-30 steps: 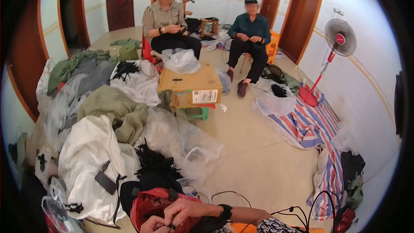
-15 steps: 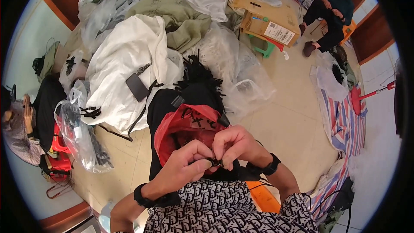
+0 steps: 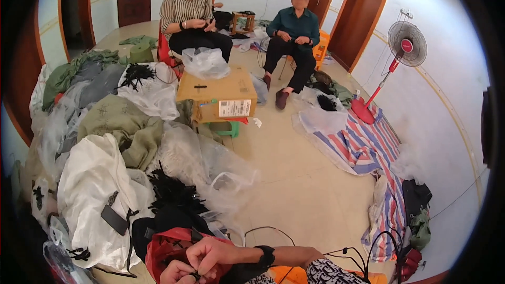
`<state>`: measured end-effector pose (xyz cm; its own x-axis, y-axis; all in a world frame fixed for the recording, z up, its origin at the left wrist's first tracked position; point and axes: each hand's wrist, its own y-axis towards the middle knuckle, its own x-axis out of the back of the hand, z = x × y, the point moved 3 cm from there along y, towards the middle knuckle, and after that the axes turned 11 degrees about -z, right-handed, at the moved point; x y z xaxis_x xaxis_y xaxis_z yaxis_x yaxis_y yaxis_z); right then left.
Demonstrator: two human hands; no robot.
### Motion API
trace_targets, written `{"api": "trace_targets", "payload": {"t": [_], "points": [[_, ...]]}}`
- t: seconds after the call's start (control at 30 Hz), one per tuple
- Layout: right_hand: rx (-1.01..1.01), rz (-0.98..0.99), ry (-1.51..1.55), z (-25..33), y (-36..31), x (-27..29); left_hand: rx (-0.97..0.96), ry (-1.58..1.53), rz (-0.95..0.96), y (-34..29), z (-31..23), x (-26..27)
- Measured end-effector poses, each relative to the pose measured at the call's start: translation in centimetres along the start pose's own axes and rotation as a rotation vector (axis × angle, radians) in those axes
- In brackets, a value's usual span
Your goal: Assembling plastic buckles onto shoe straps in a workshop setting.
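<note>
My right hand (image 3: 214, 254) comes in from the right, a black band (image 3: 267, 255) on its wrist, its thumb and fingers pinched together. Against its fingertips, at the lower edge, my left hand (image 3: 178, 273) is pinched too and partly cut off by the frame. Between the fingertips is a small black piece (image 3: 197, 275), too small to make out further. Both hands are over the mouth of an open red bag (image 3: 158, 251), which rests among black cloth (image 3: 144, 231). Just beyond lies a bundle of thin black strips (image 3: 176, 192).
A white sack (image 3: 89, 194) with a dark phone (image 3: 114, 219) on it lies left, near green and clear plastic sacks. A cardboard box (image 3: 218, 92) stands ahead. Several people sit beyond. A red fan (image 3: 371, 94) and striped sheet (image 3: 352, 142) are right; cables (image 3: 368, 252) trail nearby.
The view has tipped up and swung right, so my hands and the red bag now sit at the lower edge. Seated people and the fan have come into sight. Both hands remain pinched together.
</note>
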<state>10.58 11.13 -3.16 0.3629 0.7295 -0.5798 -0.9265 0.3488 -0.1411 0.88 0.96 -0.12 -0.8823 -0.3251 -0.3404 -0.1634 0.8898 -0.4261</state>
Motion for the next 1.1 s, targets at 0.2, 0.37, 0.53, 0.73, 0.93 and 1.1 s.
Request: {"api": "trace_targets", "payload": {"t": [0.2,0.37,0.53,0.73,0.93,1.1], "points": [[-0.042,-0.101,-0.003,0.3,-0.6,-0.8,0.021,-0.106,0.043,-0.3,0.6,0.4],[-0.094,0.053,0.051,-0.2,-0.4,-0.3,0.043,-0.111,0.026,-0.3,0.6,0.3],[-0.164,0.009,-0.041,1.6,-1.1,0.6,0.152,-0.045,0.054,0.6,0.6,0.7],[-0.071,0.018,-0.06,1.6,-0.6,0.5,0.12,-0.216,0.138,0.8,1.4,0.9],[-0.056,0.015,-0.141,1.2,-0.1,-0.1,0.109,-0.312,0.185,0.3,1.6,1.4],[-0.068,0.03,-0.18,1.4,0.1,-0.7,0.119,-0.406,0.243,0.2,1.7,1.6]]}}
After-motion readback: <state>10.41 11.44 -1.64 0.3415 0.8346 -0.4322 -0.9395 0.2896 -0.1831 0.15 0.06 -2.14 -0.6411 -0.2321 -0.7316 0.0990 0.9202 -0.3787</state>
